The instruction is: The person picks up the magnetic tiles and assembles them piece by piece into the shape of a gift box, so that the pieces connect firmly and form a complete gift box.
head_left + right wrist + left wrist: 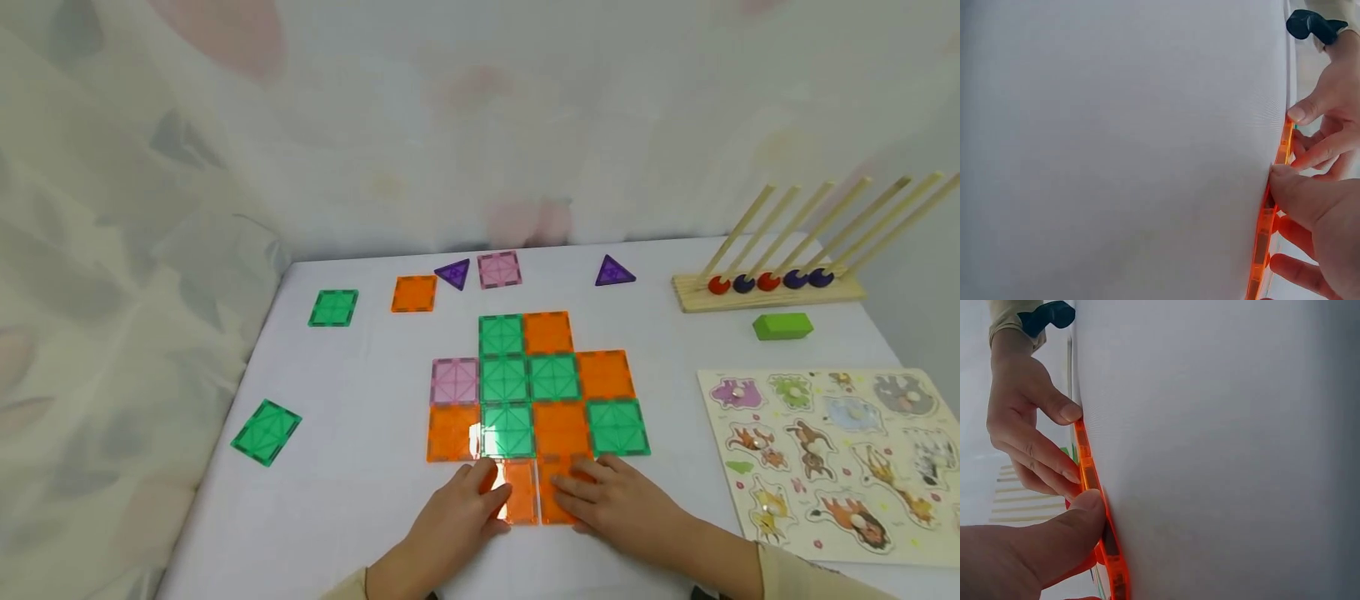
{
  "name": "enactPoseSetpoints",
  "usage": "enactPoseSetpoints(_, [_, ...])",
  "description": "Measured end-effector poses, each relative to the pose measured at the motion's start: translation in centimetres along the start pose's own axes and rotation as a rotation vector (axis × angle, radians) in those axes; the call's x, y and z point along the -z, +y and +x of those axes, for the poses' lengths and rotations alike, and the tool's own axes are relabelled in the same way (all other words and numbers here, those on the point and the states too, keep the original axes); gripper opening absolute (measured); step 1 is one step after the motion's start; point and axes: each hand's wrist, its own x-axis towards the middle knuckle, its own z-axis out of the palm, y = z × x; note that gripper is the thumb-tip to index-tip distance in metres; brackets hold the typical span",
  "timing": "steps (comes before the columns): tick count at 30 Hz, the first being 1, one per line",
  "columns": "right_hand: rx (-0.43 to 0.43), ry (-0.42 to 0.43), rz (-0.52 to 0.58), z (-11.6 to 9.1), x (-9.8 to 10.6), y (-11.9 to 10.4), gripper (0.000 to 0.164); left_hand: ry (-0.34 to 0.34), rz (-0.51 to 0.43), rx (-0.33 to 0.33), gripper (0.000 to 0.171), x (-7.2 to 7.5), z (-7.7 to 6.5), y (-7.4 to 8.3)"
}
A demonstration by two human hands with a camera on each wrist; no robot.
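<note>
At the near edge of the tile mosaic (504, 377), a person's left hand (461, 517) holds the left orange tile (522, 496) between thumb and curled fingers, the thumb against its near edge. The hand hides that tile's left part. The right hand (618, 500) grips the right orange tile (549, 500), just beside the first, its thumb also at the near edge and its fingers spread more widely over the top; they cover much of the tile. Whether both tiles lie fully flat is hard to make out. Glare washes out part of the mosaic's lower left and of the left orange tile. In both wrist views the tiles show mainly as a thin orange rim, and the fingers behind it are partly hidden or cut off.

Left of the mosaic lie two loose green tiles, the nearer one (267, 432) turned askew. Beyond it are an orange square (414, 293), a pink square (499, 270) and two purple triangles, one (615, 271) farther right. To its right stand a wooden peg rack (810, 298), a green block (783, 326) and an animal puzzle board (780, 546), cropped by the head view's right edge.
</note>
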Motion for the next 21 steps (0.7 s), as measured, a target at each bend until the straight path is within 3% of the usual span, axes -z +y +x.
enactPoseSetpoints(9, [-0.012,-0.021,-0.006,0.63,-0.15,0.40,0.042,-0.035,-0.007,0.054,0.033,-0.10,0.83,-0.11])
enactPoseSetpoints(21, [-0.071,-0.021,0.048,0.76,-0.17,0.69,0.041,-0.052,-0.031,0.072,0.031,-0.31,1.09,-0.28])
